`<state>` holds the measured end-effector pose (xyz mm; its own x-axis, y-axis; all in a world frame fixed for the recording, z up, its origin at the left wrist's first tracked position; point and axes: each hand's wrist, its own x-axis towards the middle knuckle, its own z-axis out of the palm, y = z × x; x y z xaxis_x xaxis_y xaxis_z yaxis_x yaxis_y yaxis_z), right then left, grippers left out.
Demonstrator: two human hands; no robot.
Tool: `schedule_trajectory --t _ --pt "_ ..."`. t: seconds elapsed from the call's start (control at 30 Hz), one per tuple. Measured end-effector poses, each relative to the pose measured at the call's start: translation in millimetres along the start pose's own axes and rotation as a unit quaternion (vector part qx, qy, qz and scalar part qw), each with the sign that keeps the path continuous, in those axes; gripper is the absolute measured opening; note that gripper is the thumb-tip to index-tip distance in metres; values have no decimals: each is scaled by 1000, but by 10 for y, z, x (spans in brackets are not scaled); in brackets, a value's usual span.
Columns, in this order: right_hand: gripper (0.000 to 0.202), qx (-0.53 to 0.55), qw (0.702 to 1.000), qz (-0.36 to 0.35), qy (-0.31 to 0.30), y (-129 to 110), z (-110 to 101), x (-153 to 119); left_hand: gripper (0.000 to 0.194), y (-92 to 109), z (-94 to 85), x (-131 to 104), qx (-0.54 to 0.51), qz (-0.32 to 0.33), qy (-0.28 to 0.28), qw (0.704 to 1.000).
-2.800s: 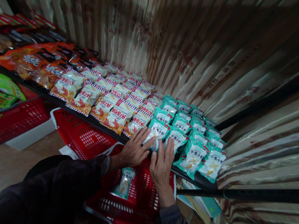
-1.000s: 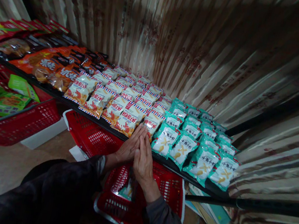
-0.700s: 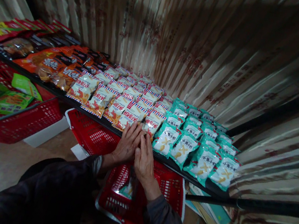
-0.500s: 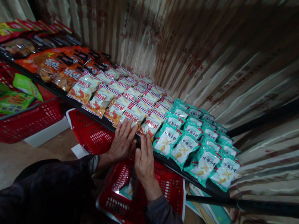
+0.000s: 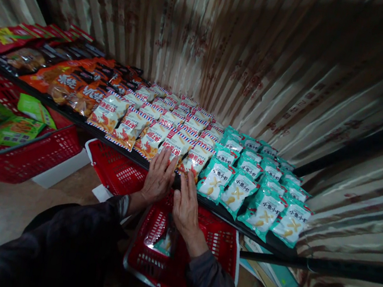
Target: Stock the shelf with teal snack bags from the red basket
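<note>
My left hand lies with its fingers stretched out against the lower part of a white and orange snack bag at the shelf's front edge. Just right of it, my right hand reaches up with straight fingers, their tips at the bottom of the neighbouring snack bag. Neither hand is wrapped round anything. Several more of these bags stand in rows to the left and behind. Teal and white snack bags fill the right end of the black shelf.
Orange and black packets and red packets occupy the shelf's left part. Below my hands stands a red basket with a teal packet inside; another red basket holds green packets. A striped curtain hangs behind, and black poles stick out at right.
Both hands stay at the same two bags, with the left fingers shifted very slightly. The view has moved a little; no bag has plainly changed place.
</note>
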<state>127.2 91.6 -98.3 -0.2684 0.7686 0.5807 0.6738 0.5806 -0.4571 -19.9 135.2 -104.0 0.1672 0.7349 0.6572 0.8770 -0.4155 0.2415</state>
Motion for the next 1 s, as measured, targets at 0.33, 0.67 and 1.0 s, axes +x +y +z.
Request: schedule_trajectory --t 0.33,0.67,1.0 --pt "53 5 1000 -2 0 -19 2 17 50 -44 11 70 5 -3 -2 1000" --pt "54 -22 1000 -13 -3 -27 -46 17 55 -39 23 60 9 4 19 1000" --pt "54 -32 999 -29 -1 -21 -43 58 58 -84 36 31 -2 3 15 1000"
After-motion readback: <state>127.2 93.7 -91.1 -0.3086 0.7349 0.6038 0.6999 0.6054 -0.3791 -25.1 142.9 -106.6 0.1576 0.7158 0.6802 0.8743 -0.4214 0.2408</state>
